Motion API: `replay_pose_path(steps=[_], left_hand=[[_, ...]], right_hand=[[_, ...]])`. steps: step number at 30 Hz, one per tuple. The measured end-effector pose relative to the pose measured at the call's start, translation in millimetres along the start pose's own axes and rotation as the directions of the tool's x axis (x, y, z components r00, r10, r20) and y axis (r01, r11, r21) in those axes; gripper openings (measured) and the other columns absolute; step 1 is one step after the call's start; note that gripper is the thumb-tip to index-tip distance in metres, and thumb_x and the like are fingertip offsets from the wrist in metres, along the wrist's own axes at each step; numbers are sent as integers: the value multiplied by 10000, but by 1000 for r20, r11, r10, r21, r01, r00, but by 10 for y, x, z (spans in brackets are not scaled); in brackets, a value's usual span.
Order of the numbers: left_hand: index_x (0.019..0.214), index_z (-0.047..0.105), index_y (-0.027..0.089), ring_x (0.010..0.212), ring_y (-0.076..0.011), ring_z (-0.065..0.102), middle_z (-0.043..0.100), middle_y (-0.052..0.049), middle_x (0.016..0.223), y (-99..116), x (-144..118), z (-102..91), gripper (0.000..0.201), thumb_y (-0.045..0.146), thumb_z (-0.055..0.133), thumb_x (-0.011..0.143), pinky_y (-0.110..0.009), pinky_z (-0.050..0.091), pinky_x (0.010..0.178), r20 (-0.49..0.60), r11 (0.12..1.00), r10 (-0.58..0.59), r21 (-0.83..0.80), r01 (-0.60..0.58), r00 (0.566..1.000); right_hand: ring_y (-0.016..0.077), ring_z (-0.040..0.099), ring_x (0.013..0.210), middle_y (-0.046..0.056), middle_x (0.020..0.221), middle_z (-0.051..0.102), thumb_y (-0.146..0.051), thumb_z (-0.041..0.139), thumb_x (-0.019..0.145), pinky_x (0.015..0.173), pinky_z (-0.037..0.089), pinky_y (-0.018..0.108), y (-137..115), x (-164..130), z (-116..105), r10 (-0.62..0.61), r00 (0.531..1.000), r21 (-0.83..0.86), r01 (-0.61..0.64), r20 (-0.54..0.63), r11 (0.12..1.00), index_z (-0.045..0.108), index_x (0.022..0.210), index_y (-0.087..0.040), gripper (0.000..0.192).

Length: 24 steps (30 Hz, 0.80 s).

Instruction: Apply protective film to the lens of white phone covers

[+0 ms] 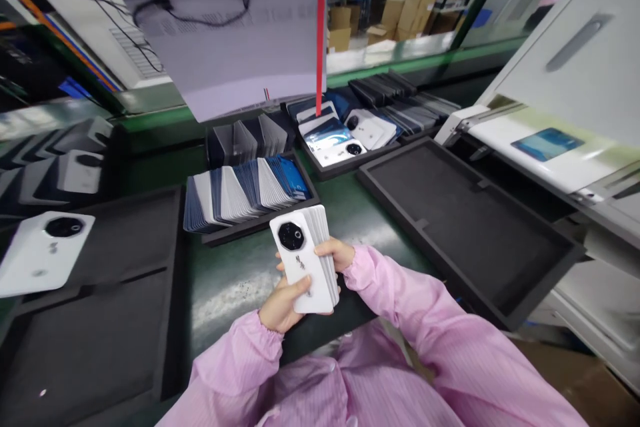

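A fanned stack of white phone back covers (295, 265) is held in front of me, above the green bench. The front cover shows a round black camera area near its top. My left hand (284, 301) grips the stack from the lower left, its thumb flat on the front cover. On the right side, my right hand (336, 253) is closed on the rear covers of the same stack, thumb towards me. Just beyond the stack stands a black foam tray (260, 229) packed with upright white and dark blue panels (240, 190).
A black tray (450, 207) lies at right beside a white machine (565, 80). Another tray holds loose white covers (333, 147) at the back. At left, a white cover (47, 253) rests over a dark tray (125, 320). A red strip (321, 27) hangs ahead.
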<state>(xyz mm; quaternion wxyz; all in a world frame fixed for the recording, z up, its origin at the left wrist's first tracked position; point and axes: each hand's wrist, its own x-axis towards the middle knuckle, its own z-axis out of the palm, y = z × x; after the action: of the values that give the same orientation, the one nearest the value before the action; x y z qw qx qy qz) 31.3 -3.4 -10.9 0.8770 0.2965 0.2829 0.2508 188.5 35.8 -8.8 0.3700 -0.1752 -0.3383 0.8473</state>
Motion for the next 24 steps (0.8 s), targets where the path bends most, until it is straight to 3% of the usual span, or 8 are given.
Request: replay_pose_path(steps=[4, 6, 12, 17, 24], left_hand=[[1235, 521, 237, 1038, -397, 651, 682, -121, 1159, 55, -7, -19, 669, 471, 772, 661, -578, 576, 767, -121, 995, -97, -49, 92, 988], [1252, 516, 237, 1072, -384, 638, 668, -110, 1199, 80, -13, -21, 714, 434, 805, 629, -568, 565, 823, -180, 994, -104, -59, 95, 978], [1275, 517, 212, 1182, -331, 583, 656, -96, 1237, 135, -47, 51, 695, 303, 810, 651, -494, 464, 1027, -308, 999, 47, 20, -42, 950], [1300, 495, 250, 1171, -302, 596, 657, -80, 1239, 107, -28, 39, 696, 320, 796, 678, -476, 460, 1034, -336, 997, 69, 42, -58, 939], [1316, 487, 257, 1171, -303, 597, 674, -82, 1206, 136, -61, -32, 691, 355, 780, 697, -479, 451, 1040, -310, 996, 37, 84, -11, 950]], right_hand=[[291, 682, 1006, 143, 1109, 705, -347, 696, 627, 925, 509, 433, -21, 43, -17, 44, 999, 97, -43, -9, 994, 602, 1068, -119, 505], [281, 689, 979, 139, 1061, 719, -309, 711, 624, 898, 525, 417, -23, 47, -47, 38, 999, 123, -35, -23, 992, 594, 1053, -109, 488], [189, 700, 808, 73, 912, 742, -207, 749, 650, 771, 554, 301, -15, 26, -147, 12, 992, 101, 1, -129, 995, 608, 991, -111, 381], [154, 684, 746, 37, 844, 733, -233, 831, 590, 753, 550, 272, -82, 32, -156, 42, 987, 91, -28, -153, 995, 639, 953, -116, 427], [175, 685, 830, 65, 950, 722, -223, 775, 650, 816, 542, 314, -188, -26, -102, 24, 987, 99, -8, -158, 995, 613, 1004, -117, 403]])
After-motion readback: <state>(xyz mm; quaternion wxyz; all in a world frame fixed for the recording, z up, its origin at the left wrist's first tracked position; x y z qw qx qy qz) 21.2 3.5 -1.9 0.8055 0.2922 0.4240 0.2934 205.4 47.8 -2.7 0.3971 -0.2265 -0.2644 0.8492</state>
